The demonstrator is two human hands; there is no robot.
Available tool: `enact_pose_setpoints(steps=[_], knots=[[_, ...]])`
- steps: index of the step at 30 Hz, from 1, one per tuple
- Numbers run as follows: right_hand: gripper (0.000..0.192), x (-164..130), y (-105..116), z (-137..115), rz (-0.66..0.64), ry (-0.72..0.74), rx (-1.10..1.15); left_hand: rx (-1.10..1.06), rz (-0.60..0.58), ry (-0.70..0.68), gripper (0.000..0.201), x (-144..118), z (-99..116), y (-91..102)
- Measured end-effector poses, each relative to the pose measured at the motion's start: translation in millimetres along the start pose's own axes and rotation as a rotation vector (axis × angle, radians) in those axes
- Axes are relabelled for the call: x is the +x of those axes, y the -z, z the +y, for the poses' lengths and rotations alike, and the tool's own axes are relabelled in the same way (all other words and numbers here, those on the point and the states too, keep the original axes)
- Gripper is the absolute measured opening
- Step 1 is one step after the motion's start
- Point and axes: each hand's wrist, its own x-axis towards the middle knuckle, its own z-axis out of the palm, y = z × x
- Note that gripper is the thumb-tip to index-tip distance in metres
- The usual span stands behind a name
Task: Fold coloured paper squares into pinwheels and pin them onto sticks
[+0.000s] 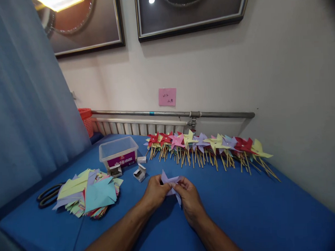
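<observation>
Between my two hands is a lavender paper pinwheel [177, 179], its blades folded in toward the middle. My left hand [156, 189] pinches its left side, the thumb pressed near the centre. From the right, my right hand [188, 195] grips it with thumb and fingers close to the same spot. The thumbs cover the centre, so I cannot see whether a pin is there. A small opened box [140, 173] lies just beyond my left hand. To the left is a pile of cut coloured paper sheets [100, 193], a turquoise one on top.
Black-handled scissors [49, 195] lie partly under the paper pile. A clear plastic tub [118, 146] stands behind, with small boxes [115, 171] beside it. Many finished pinwheels on sticks [201, 146] line the back by the wall. A blue curtain [31, 90] hangs at left; a red basket [87, 121] stands behind.
</observation>
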Motion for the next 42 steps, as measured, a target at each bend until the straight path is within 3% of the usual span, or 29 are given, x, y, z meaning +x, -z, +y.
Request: enact_pose_setpoints(steps=[6, 15, 26, 40, 42], knots=[[0.028, 1, 2, 1, 0.018, -0.012, -0.022, 0.065, 0.000, -0.056, 0.024, 0, -2, -1.0], [0.036, -8, -5, -11, -0.046, -0.039, 0.058, -0.200, 0.092, 0.152, 0.026, 3, 7, 5.3], [0.035, 4, 5, 7, 0.003, 0.009, -0.076, -0.179, 0.047, 0.155, 0.029, -1, 7, -1.9], [0.030, -4, 0, -8, -0.082, -0.022, -0.048, -0.170, 0.009, 0.096, 0.031, -4, 12, 0.0], [0.030, -3, 1, -9, -0.080, -0.028, -0.039, -0.115, 0.051, 0.041, 0.033, -2, 17, 7.2]])
